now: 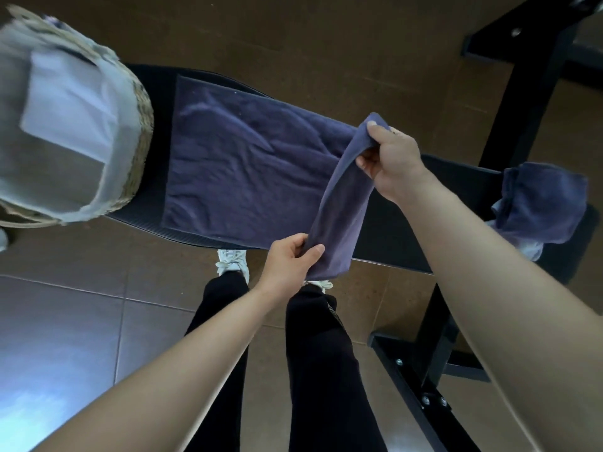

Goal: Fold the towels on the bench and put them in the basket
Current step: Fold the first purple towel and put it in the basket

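At the near edge of a long black padded bench (388,239), a person in black trousers stood over a dark blue terry towel (248,164) spread flat along the bench top. The left hand (290,256) pinched the towel's near corner between thumb and curled fingers, just off the bench's near edge. The right hand (391,158) gripped the other corner the same way over the bench's far edge, so the towel's right end hung lifted in a loose band between them.

The fold appeared barely begun. To do it well, both corners would likely need to travel together toward the bench's left end, level and taut, and land square on the opposite hem. The wrinkles across the middle would want smoothing. One hand leading would probably skew the edges.

At the bench's left end sat a round woven wicker basket with a pale cloth liner (140,151), a folded pale towel (68,106) already inside. At the bench's right end a second dark blue towel (541,203) lay crumpled, partly overhanging.
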Demonstrator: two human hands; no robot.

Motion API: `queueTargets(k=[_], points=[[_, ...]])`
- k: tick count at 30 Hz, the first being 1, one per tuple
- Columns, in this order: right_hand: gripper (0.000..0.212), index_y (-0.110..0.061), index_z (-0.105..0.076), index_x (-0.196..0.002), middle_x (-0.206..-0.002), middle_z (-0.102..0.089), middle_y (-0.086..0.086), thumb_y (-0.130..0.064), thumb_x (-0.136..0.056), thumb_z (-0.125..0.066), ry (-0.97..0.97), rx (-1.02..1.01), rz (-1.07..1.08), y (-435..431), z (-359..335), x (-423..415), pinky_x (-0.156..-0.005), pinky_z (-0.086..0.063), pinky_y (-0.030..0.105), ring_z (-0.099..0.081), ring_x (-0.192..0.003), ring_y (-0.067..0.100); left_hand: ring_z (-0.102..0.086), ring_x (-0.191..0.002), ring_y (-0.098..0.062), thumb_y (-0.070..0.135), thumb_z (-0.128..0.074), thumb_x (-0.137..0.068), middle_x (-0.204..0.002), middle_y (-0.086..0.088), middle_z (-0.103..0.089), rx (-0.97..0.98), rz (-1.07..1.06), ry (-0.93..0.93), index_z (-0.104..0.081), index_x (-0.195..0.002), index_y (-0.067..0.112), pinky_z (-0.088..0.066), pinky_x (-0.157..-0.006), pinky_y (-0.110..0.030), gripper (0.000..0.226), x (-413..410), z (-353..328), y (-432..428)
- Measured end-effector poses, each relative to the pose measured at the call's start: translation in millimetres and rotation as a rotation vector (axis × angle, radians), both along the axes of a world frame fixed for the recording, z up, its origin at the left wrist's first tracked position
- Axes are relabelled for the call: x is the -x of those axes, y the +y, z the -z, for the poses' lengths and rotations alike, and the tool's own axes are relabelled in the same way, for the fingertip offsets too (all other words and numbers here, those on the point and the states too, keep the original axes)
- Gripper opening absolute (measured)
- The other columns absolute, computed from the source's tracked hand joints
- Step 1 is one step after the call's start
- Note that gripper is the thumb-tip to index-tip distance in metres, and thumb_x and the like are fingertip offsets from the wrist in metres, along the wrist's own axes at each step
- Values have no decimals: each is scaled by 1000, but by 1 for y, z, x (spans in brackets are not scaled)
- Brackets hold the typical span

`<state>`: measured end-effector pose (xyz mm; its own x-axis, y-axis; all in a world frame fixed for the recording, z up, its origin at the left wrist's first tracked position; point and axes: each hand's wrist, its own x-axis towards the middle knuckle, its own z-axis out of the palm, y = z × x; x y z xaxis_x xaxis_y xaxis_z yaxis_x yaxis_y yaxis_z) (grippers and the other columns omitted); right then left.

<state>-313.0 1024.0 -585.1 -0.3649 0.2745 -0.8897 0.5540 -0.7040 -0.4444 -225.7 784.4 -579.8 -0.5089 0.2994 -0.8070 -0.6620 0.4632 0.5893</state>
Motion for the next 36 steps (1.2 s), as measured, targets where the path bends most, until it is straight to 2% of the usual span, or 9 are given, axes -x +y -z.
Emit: queueTargets(k=[5,13,15,21,24,29,31,33,36], points=[[27,-9,-68,-120,-114,-73,10,-15,-95,-72,-29,-135,-186,-53,-7,50,-72,-62,31,-73,-103,22,-68,-74,0,9,-72,-96,-81,9,-75,85,-218,20,-76,-92,18,-53,-71,-17,11,27,8,-63],[15,-7,-70,-105,-102,-74,12,-14,-92,-76,7,-203,-284,-141,7,113,-68,-61,27,-74,-85,20,-71,-83,-17,13,-75,-94,-95,-7,-76,275,-373,-83,-75,-95,15,-59,-69,-31,2,58,43,-149],[12,-7,-72,-99,-98,-73,11,-15,-92,-76,8,-215,-308,-161,9,123,-68,-61,26,-72,-83,19,-74,-85,-21,12,-76,-93,-101,-12,-76,321,-377,-91,-75,-100,12,-64,-75,-37,7,59,48,-161],[7,-7,-70,-87,-84,-71,10,-8,-93,-74,1,-239,-257,-209,11,144,-67,-59,24,-67,-69,17,-77,-75,-24,18,-76,-93,-83,-3,-77,399,-336,-32,-74,-88,22,-64,-83,-47,7,64,47,-184],[8,-8,-66,-89,-87,-71,11,-7,-94,-72,18,-320,-217,-221,11,152,-66,-60,24,-69,-67,15,-75,-72,-20,24,-74,-95,-82,-1,-77,379,-312,29,-75,-94,21,-64,-82,-49,3,67,45,-192],[9,-5,-61,-92,-82,-66,12,3,-95,-60,104,-508,-97,-231,6,171,-55,-55,25,-62,-56,17,-65,-65,-17,36,-71,-83,-67,12,-68,262,-290,133,-69,-77,33,-61,-75,-54,7,76,37,-197],[13,-6,-65,-91,-82,-67,10,4,-95,-58,159,-541,-122,-234,3,180,-55,-55,26,-63,-57,17,-62,-62,-25,34,-64,-77,-61,10,-63,296,-363,188,-65,-70,31,-58,-69,-55,8,84,36,-200],[15,-6,-70,-94,-86,-69,9,2,-97,-58,181,-536,-184,-239,7,188,-58,-57,24,-65,-60,16,-66,-69,-32,33,-61,-76,-64,6,-64,391,-408,224,-65,-74,28,-58,-74,-53,7,98,39,-204],[21,-4,-70,-117,-99,-70,7,-2,-98,-61,119,-436,-328,-246,22,197,-69,-61,24,-69,-75,15,-67,-90,-30,30,-66,-88,-83,4,-67,564,-245,151,-69,-89,22,-51,-81,-37,9,117,52,-209]])
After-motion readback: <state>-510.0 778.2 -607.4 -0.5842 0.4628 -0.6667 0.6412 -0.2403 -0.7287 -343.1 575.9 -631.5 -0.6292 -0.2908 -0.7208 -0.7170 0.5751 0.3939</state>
